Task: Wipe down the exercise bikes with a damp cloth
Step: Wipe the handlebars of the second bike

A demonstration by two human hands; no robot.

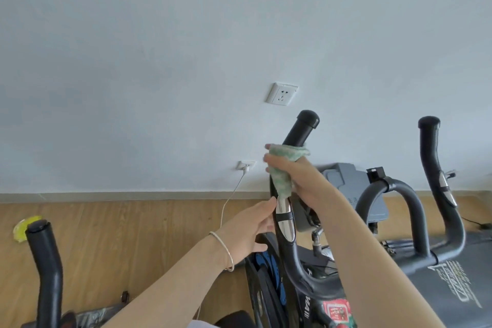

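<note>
Cloth [282, 170]: green and white, bunched around the near handlebar [299, 132] of the exercise bike [311, 290], just below the black end cap, at about 4 o'clock from the middle of the view.

Right hand [306, 184]: fingers curled round the cloth and the bar together, gripping both.

Left hand [246, 233]: fingers nearly straight, tips touching the bar at 7 o'clock from the cloth, beside the chrome sensor plate [285, 221]. It holds nothing. A thin bracelet [226, 251] sits on that wrist.

Far handlebar [432, 157]: upright at 3 o'clock from the cloth, well apart from it. A grey console [346, 181] shows between the two bars.

Wall socket [282, 94]: at 12 o'clock from the cloth. A lower socket [246, 165] at 9 o'clock carries a white cable [231, 201] that drops towards the wooden floor [133, 234].

Another black handlebar [45, 255] stands at 8 o'clock of the view. A yellow object [24, 226] lies on the floor just behind it; what it is cannot be told.
</note>
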